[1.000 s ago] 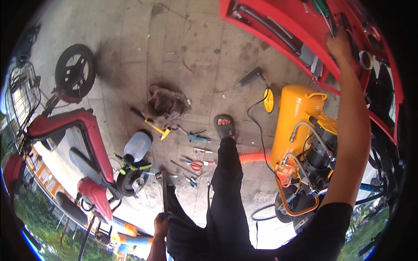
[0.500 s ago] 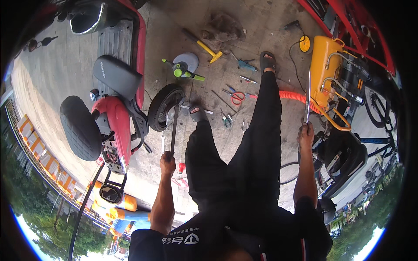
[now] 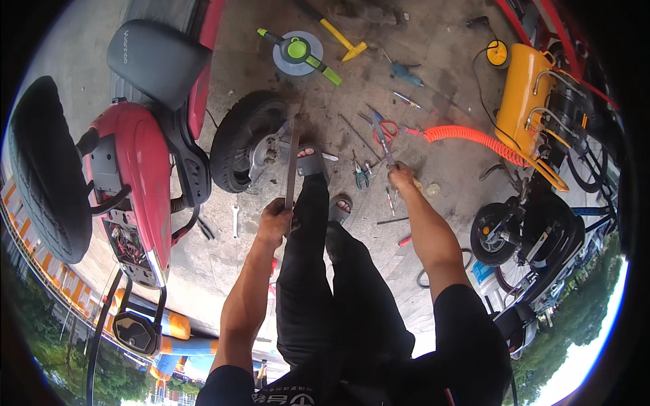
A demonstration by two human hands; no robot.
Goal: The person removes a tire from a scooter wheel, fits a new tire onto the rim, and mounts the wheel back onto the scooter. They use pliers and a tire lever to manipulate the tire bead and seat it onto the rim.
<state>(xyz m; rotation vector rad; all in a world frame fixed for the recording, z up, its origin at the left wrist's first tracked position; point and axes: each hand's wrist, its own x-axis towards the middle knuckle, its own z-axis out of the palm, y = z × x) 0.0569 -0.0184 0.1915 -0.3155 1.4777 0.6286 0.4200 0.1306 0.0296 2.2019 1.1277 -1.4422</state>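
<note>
My left hand [image 3: 275, 220] is closed on a long flat metal bar [image 3: 293, 162], held upright over a black-tyred wheel [image 3: 233, 145] and my left foot. My right hand [image 3: 401, 174] grips a long metal tool [image 3: 380, 135], which reaches over the red-handled scissors [image 3: 390, 126] on the ground; its exact kind is unclear. Around them lie pliers [image 3: 360, 177], a thin rod [image 3: 355, 132], a spanner [image 3: 236, 220], a yellow-headed hammer [image 3: 352, 51] and a green-and-grey sprayer [image 3: 296, 47].
A red scooter [image 3: 135, 169] with a loose seat [image 3: 152, 57] stands left. Right are a yellow compressor [image 3: 518, 101], a coiled orange hose [image 3: 467, 135], a small wheeled black vehicle [image 3: 545, 237] and red metal framework [image 3: 562, 34].
My right hand came down from the red toolbox with a metal tool and has swung forward toward the middle. My left hand moved up and right with the bar. My feet have shifted.
</note>
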